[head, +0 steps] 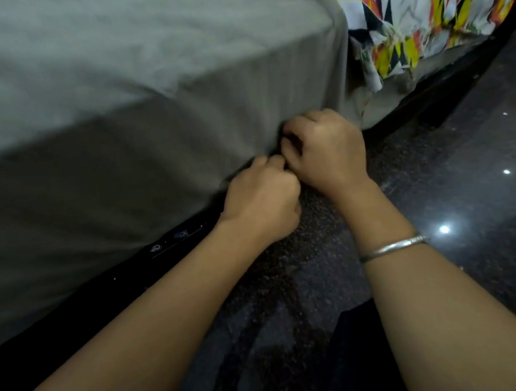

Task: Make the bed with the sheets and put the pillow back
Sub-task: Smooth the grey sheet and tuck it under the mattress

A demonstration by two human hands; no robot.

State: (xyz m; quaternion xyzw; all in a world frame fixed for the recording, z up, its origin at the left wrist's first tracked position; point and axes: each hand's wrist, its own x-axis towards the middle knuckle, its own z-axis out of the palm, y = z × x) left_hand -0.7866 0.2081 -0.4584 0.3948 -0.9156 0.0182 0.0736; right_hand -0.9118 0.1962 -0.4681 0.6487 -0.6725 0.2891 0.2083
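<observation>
Fingers of right hand [327, 148] curled inward, tips pressed into lower hem of plain grey cotton bed sheet [135, 90] at mattress corner, apparently pinching a fold of cloth though tips mostly hidden behind knuckles; fingers of left hand [263, 201] bunched into a loose fist just below and left, knuckles touching right hand, thumb tucked, grip on hem likely but cloth between fingers not visible, cannot tell for sure; both hands low at bottom edge of sheet where it meets black bed frame rail [109, 289]; thin silver metal bangle [394, 247] on right forearm, well back from wrist; both forearms bare, reaching forward and down from lower edge of view.

Grey sheet drawn over mattress top and hanging down near side, faint diagonal creases running toward the gripped corner; white fabric with orange, yellow, red and black geometric print [421, 9] lying on bed beyond grey sheet's edge, upper right, bunched and drooping over side; small pale markings on black rail left of left hand, unreadable; dark speckled polished stone floor [450, 163] under and right of arms, bright light reflections on it; pillow not visible anywhere.
</observation>
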